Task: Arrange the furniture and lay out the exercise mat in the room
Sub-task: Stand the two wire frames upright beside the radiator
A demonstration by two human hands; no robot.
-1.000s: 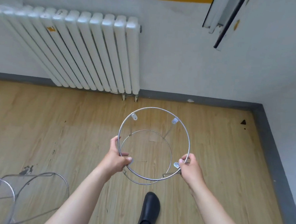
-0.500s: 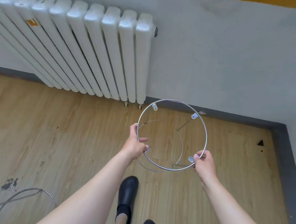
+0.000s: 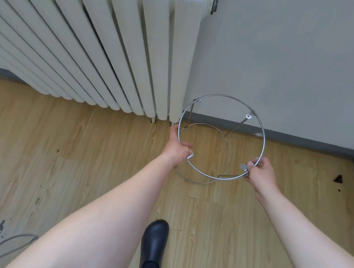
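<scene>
A round metal wire frame (image 3: 263,129), two chrome rings joined by thin legs, hangs upright above the wooden floor close to the wall. My left hand (image 3: 178,149) grips the left side of its top ring. My right hand (image 3: 259,172) pinches the ring at its front right, by a small bracket. The lower, smaller ring shows through the top one. No exercise mat is in sight.
A white column radiator (image 3: 94,44) fills the upper left, its end right beside the frame. A grey skirting board (image 3: 297,140) runs along the wall. A second wire frame (image 3: 2,245) lies at the bottom left. My black shoe (image 3: 153,243) stands on the wooden floor (image 3: 65,157).
I have stepped closer to the wall and radiator, carrying the frame forward and to the right. Both hands keep the same hold on the top ring.
</scene>
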